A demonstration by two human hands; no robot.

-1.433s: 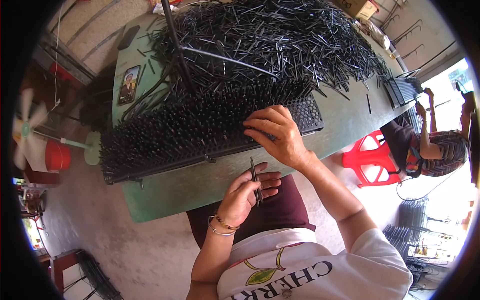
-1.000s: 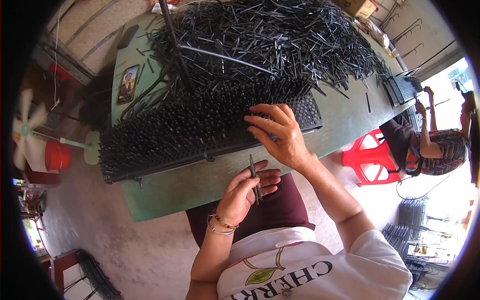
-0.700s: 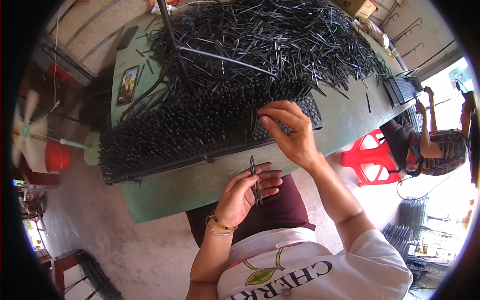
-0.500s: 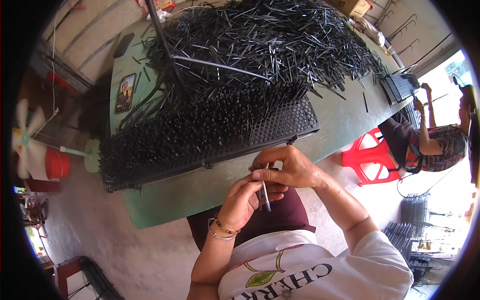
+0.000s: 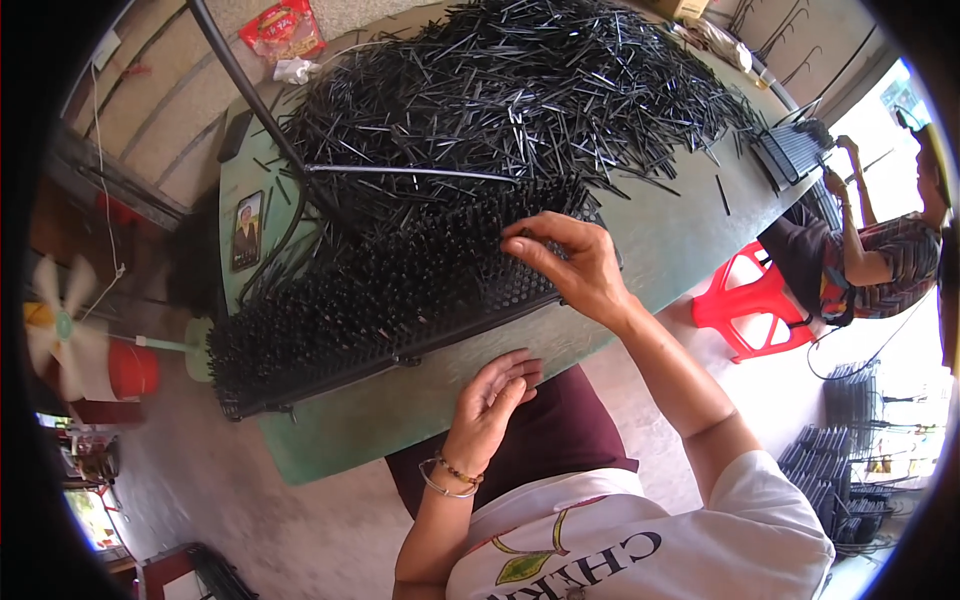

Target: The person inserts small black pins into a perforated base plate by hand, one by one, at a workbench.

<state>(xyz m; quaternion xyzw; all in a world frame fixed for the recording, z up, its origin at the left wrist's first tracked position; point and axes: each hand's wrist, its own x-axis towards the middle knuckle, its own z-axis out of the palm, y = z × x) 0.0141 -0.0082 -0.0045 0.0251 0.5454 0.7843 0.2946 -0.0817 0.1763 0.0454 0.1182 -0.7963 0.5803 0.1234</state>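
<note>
Head view, single moment.

Right hand (image 5: pixel 572 268): reaches forward over the right end of the black perforated tray (image 5: pixel 400 300), at about 1 o'clock from the person's torso. Fingers (image 5: pixel 530 248) curled together and pointing toward 9 o'clock, tips pressed down among the upright black sticks (image 5: pixel 350 300) that stand in the tray. Thumb tucked beneath; whether a single stick is pinched between thumb and fingertips cannot be told, as the sticks crowd the tips.

Left hand (image 5: pixel 490 400): held near the table's edge, at 6 o'clock from the tray and well below the right hand. Palm faces up and right, fingers loosely bent and close together. No stick can be made out in it; the hollow of the palm is partly hidden.

Tray: lies slantwise on the green table (image 5: pixel 660 230), its left end lower toward 8 o'clock, its right end under the right hand. Nearly all of it is filled with standing sticks.

Loose black sticks (image 5: pixel 520 90): big heap at 12 o'clock from the tray, touching its far edge, spreading toward 2 o'clock.

Surroundings: a small framed picture (image 5: pixel 246 230) at 10 o'clock on the table; a red plastic stool (image 5: pixel 745 310) at 3 o'clock; another person (image 5: pixel 870 250) seated beyond it; a fan (image 5: pixel 60 335) at 9 o'clock.
</note>
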